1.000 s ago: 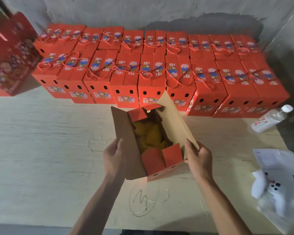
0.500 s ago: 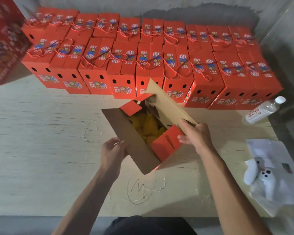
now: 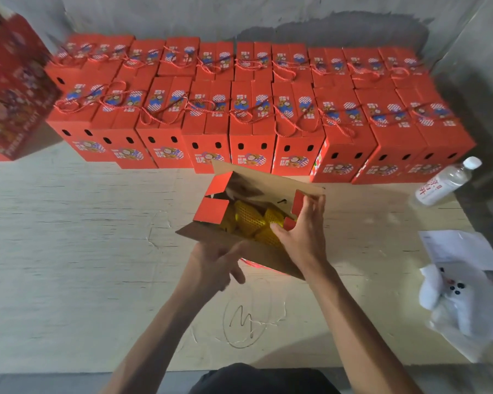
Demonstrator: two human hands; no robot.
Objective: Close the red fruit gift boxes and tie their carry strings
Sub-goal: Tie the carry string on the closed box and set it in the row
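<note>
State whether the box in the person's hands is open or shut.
Open: the box has its flaps up, and yellow netted fruit shows inside.

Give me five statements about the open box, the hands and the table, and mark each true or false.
1. The open box holds yellow netted fruit. True.
2. The right hand rests on the water bottle. False: it is at the box's right end, thumb by the fruit; the bottle lies apart on the right.
3. The closed boxes at the back have strings on top. True.
4. The left hand holds a string. False: it is at the box's near flap, and no string shows in it.
5. The open box's top flaps are folded shut. False: the long flaps stand open and the fruit shows.
</note>
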